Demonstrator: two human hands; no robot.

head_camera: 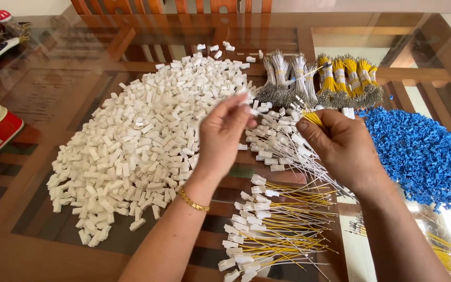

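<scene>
Left hand (224,137): fingertips pinched on one small white connector (248,108), held just above the finished wires.
Right hand (340,143): closed round a yellow wire (313,118), near its tip.
Handling: connector looks light, hard, slippery, best nipped by its sides; wire thin and bendy, best held close to the end.
White pile (142,141): left of the hands, hundreds, too many to count.
Blue pile (424,151): right of the hands, likewise uncountable.
Wire bundles (319,78): beyond the hands, about three white, about four yellow.
</scene>
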